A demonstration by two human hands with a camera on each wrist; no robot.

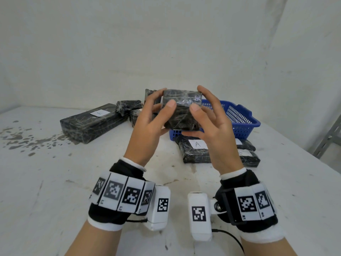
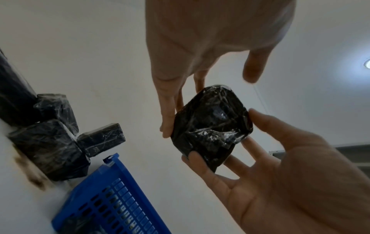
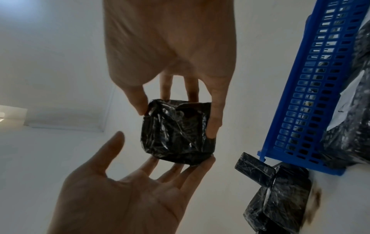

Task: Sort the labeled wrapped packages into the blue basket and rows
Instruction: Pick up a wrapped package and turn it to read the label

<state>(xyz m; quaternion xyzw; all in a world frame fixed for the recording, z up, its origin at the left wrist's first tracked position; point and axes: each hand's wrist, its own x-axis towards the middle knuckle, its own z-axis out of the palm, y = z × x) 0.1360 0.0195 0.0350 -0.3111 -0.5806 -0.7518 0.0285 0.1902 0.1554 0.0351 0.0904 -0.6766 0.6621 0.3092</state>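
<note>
Both my hands up over table (image 1: 55, 182), holding small black wrapped package (image 1: 181, 109) in air, in front of blue basket (image 1: 239, 117). Left hand (image 1: 147, 126): thumb on near face, fingers curled round far and left side. Right hand (image 1: 215, 126): thumb on near face, fingers under and behind package. No label visible on it. Long package marked A (image 1: 92, 122) lies far left. Second A package (image 1: 195, 150) flat just in front of basket, another labelled one (image 1: 249, 156) beside it. Cluster of small packages (image 1: 132, 108) behind.

A bare storeroom or workshop is suggested by plain white walls (image 1: 166, 43), a stained white worktop (image 1: 55, 182) and grey metal racking (image 1: 330, 137) at far right.
</note>
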